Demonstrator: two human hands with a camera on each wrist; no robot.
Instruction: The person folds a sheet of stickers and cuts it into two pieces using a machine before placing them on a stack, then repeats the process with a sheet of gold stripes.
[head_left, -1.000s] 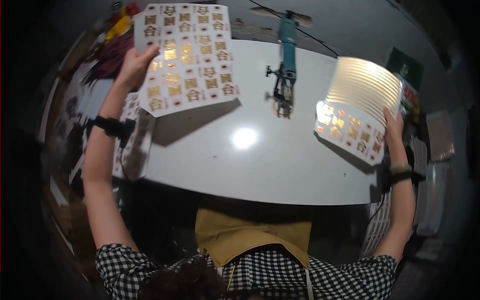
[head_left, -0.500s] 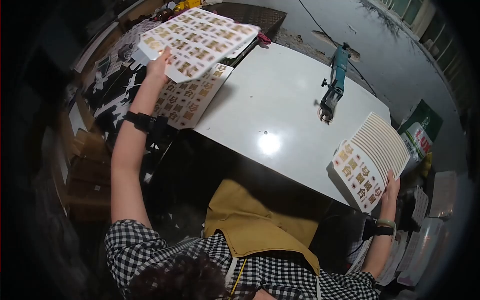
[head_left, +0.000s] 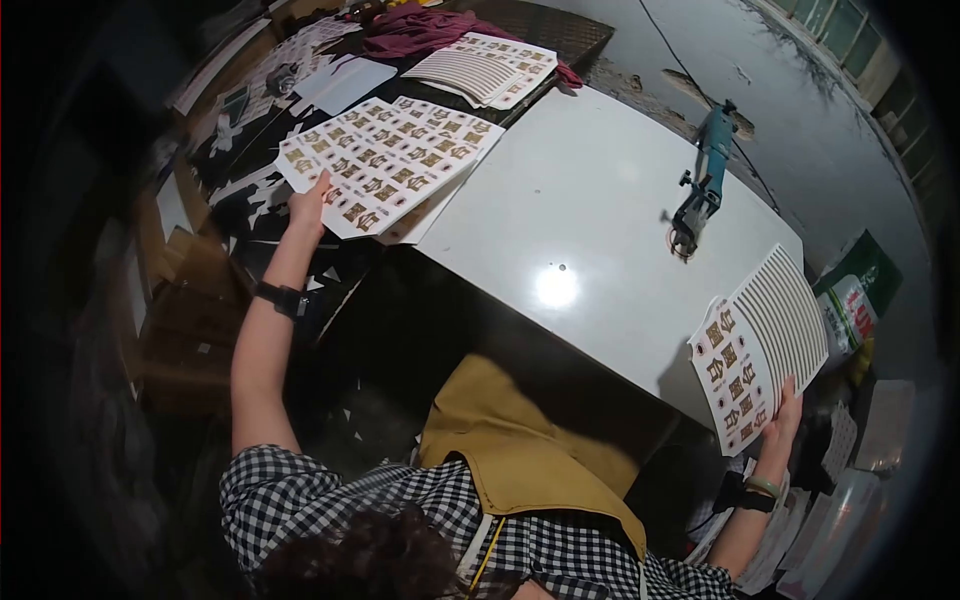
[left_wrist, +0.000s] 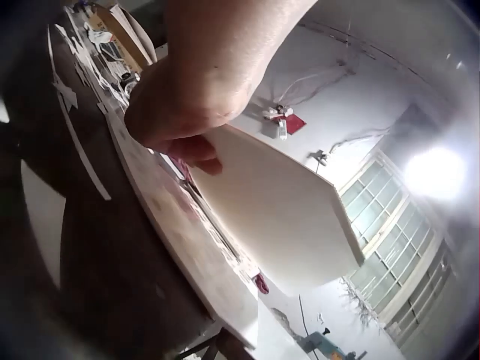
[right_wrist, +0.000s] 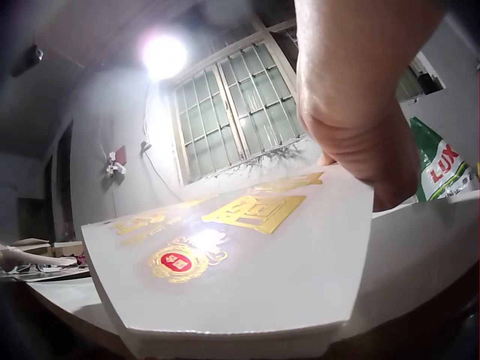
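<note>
L hand (head_left: 310,205) pinches near edge of a gold-printed sheet (head_left: 385,160), low over a stack (head_left: 425,215) at table's (head_left: 580,230) far-left corner — sheet's long axis runs away from grip, up-right. R hand (head_left: 785,415) grips bottom edge of a fanned sheet stack (head_left: 760,345) tilted up off the right edge. Teal power tool (head_left: 705,180) between, well apart.

The middle of the glossy white rectangular table (head_left: 560,215) lies bare, open to a hand from the near edge. At its far right a teal corded power tool (head_left: 703,180) stands in the way; printed gold-and-white card sheets (head_left: 385,160) overhang its left corner.
</note>
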